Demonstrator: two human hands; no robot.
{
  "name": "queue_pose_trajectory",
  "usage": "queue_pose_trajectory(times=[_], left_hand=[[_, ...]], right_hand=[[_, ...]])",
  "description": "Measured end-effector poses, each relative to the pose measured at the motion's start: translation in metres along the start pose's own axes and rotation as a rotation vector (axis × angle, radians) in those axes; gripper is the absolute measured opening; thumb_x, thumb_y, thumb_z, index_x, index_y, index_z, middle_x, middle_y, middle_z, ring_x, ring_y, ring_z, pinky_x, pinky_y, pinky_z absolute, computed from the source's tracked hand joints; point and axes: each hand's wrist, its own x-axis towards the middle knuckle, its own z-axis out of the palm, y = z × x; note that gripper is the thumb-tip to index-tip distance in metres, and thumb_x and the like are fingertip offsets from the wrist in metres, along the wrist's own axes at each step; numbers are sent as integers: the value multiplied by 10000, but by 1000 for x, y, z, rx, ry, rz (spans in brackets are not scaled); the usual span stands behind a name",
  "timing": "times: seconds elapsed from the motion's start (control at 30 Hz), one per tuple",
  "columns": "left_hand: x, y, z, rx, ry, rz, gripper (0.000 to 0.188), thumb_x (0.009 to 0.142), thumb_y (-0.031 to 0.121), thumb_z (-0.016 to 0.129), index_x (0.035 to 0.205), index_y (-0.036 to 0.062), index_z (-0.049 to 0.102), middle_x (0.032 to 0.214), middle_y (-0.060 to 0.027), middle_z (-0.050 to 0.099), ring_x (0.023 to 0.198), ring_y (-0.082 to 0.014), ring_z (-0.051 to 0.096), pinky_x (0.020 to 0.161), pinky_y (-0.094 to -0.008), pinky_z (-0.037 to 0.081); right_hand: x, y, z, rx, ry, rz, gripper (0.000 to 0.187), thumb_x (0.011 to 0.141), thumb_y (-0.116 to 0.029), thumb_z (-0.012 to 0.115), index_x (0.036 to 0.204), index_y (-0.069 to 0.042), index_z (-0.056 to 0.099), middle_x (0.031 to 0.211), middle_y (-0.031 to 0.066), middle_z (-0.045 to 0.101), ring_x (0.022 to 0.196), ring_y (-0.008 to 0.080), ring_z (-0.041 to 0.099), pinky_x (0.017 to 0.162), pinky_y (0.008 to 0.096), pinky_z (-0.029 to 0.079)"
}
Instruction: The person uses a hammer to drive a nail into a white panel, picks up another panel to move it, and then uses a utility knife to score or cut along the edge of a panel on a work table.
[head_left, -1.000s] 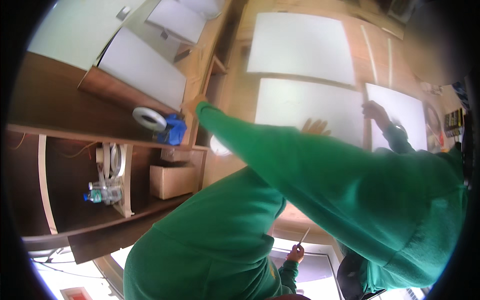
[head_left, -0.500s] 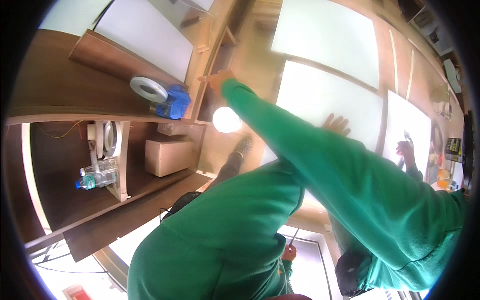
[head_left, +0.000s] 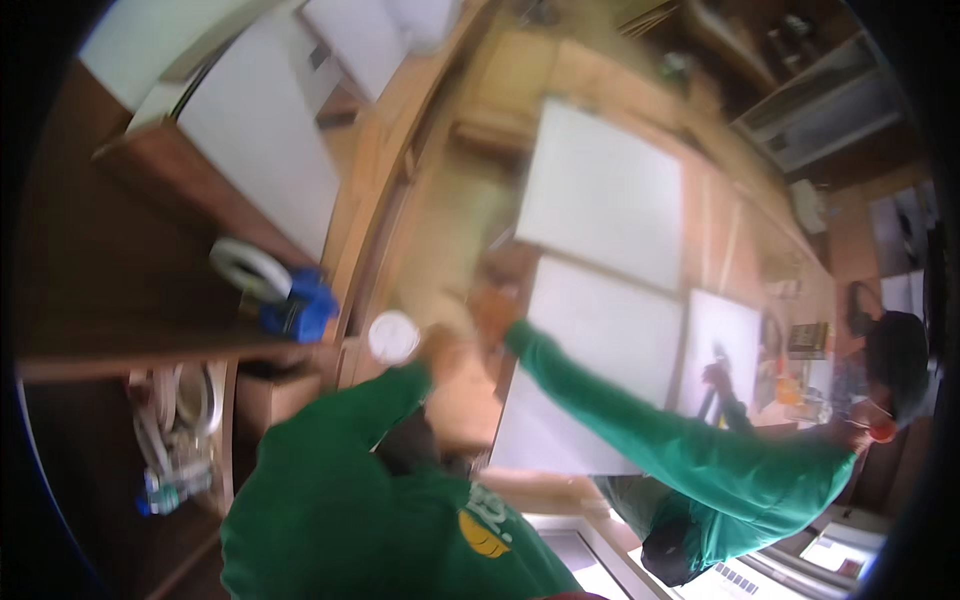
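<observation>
My left arm in a green sleeve reaches up from the lower left. My left hand (head_left: 445, 352) is blurred, with its fingers smeared, beside a round white-topped object (head_left: 393, 337). I cannot make out whether it holds anything. My right hand is out of view. Just past my left hand is the blurred hand (head_left: 493, 308) of a co-worker, whose green sleeve comes in from the right. This person's other hand (head_left: 717, 376) is over a white sheet, by a dark tool (head_left: 708, 404). Two white panels (head_left: 602, 195) lie between us and the far side.
At left, a white tape roll (head_left: 250, 268) and a blue object (head_left: 305, 308) sit on a brown board (head_left: 120, 310). Below, a compartment holds more rolls (head_left: 198, 395) and plastic bottles (head_left: 180, 490). The co-worker in a dark cap (head_left: 897, 365) leans in at right.
My left hand has come off the white panel to beside the round white-topped object. My right hand, with a thin pointed tool, has left view. The co-worker's outstretched arm has drawn back from the left.
</observation>
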Motion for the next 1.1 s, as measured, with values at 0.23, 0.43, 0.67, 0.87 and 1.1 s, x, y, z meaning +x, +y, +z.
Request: queue_pose_trajectory(times=[0.23,0.43,0.67,0.87,1.1], left_hand=[[-64,-232,-177,275,861,-1404,762,647,259,869,1239,-88,537,1221,-253,596,1131,-392,575,1026,-450,443],[-52,-304,-219,-53,1050,-1700,1027,588,236,904,1377,-133,360,1290,-284,568,1106,-402,609,965,-410,508],[-79,-367,-260,-345,996,-1746,877,612,207,846,1294,-165,440,1166,-273,639,1013,-345,640,894,-393,529],[-56,-338,-294,-427,1052,-1817,727,675,222,784,1234,-150,507,1122,-266,651,978,-344,650,865,-399,533],[-5,-237,-307,-333,1094,-1790,573,748,240,711,1165,-132,585,1071,-258,666,936,-342,662,830,-405,538]], right_hand=[[-29,-60,-36,-208,32,24,333,859,-303,692,1073,-49,680,763,100,657,645,208,627,591,355,521],[-75,-56,-39,-261,38,94,371,858,-339,691,1092,-51,684,786,99,669,689,225,648,633,368,539],[-96,-45,-24,-279,1,118,416,851,-375,704,1090,-36,691,779,92,673,701,232,665,650,372,560],[-107,-51,-23,-304,-33,120,414,837,-378,723,1039,-16,704,766,103,678,656,223,671,620,370,569],[-102,-40,-12,-250,54,127,405,823,-372,730,1022,-20,715,748,111,697,626,219,680,610,364,567]])
